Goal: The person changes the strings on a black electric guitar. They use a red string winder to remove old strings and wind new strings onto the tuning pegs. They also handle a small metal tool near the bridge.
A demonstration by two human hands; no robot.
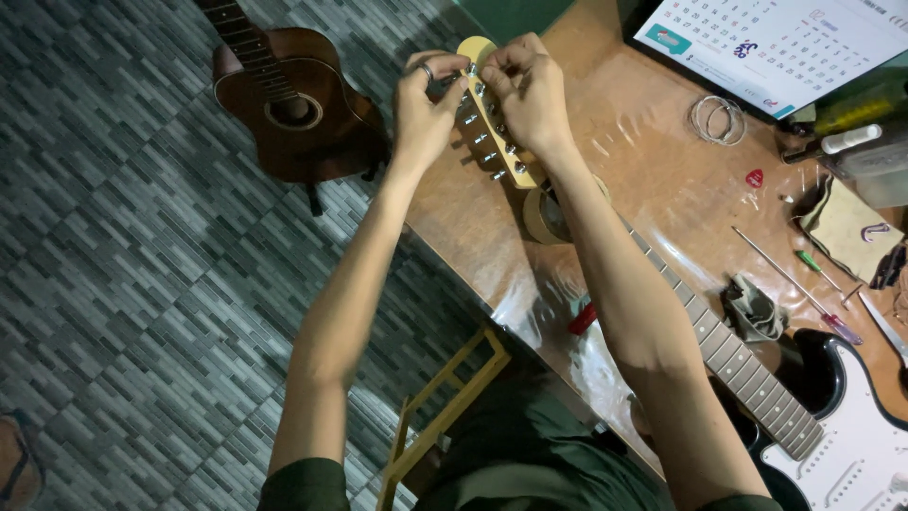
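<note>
Nearest, guitar body: the black electric guitar body [856,445] with its white pickguard lies at the lower right of the workbench [653,161], closest to the person.
Neck axis: the fretted neck [738,364] runs from the body diagonally up and left, passing under the right forearm, so the long axis of the instrument points away from the person toward the far left corner of the bench.
Beside the neck: a grey cloth [754,308], a long thin rod [771,267] and a red-handled screwdriver [832,322] lie just right of the neck; a red guitar pick [754,178] sits further out.
Under the neck: a roll of tape [547,216] lies near the headstock end, and the neck seems to rest on it.
Headstock: the pale headstock [492,118] with a row of metal tuning posts overhangs the bench edge, at the far end of both outstretched arms.
Left hand: the left hand [426,109], a ring on one finger, is closed in a pinch at the left edge of the headstock, near the top tuners.
Right hand: the right hand [530,95] lies over the headstock's upper right, fingertips pressed together on something small at the top post; what it pinches cannot be made out.
Which is nearer: both hands touch the headstock, meeting at its tip.
Farther: a coil of guitar strings [717,119] and a desk calendar [785,43] lie at the back of the bench.
Floor: a brown acoustic guitar [293,104] lies on the grey tiled floor, left of the bench.
</note>
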